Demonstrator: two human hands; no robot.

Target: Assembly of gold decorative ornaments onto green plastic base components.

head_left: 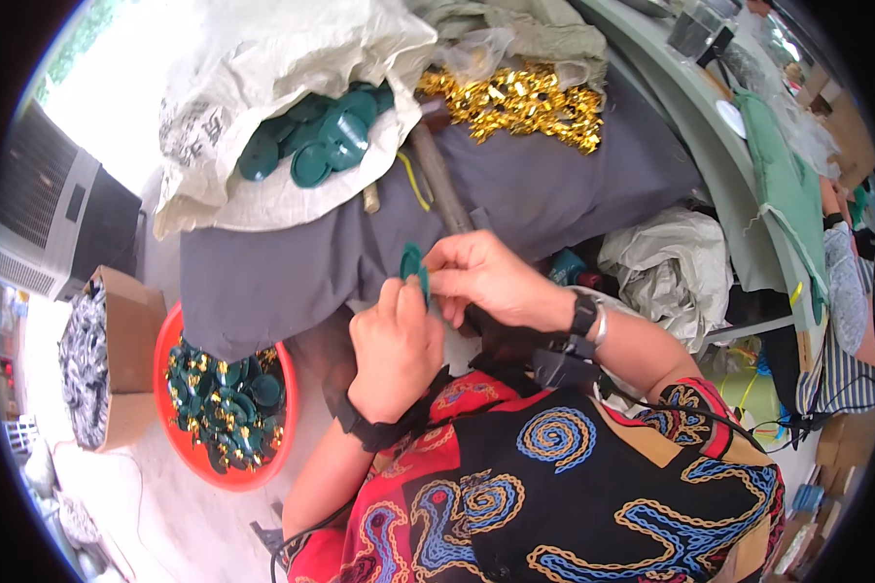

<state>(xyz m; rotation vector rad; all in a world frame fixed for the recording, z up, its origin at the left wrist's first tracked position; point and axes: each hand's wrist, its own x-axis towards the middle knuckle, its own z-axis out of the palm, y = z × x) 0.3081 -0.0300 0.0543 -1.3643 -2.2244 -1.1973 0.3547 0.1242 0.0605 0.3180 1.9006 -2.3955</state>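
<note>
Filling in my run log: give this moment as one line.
left hand: grips green disc | right hand: pinches same disc | nearby: sack of green discs, gold pieces, red basin

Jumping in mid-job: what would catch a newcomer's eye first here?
Both hands meet at centre: the left hand and right hand pinch one green disc between them over a grey cloth. Above, a white sack spills more green discs beside a heap of gold pieces. Lower left, a red basin holds discs mixed with gold bits.
</note>
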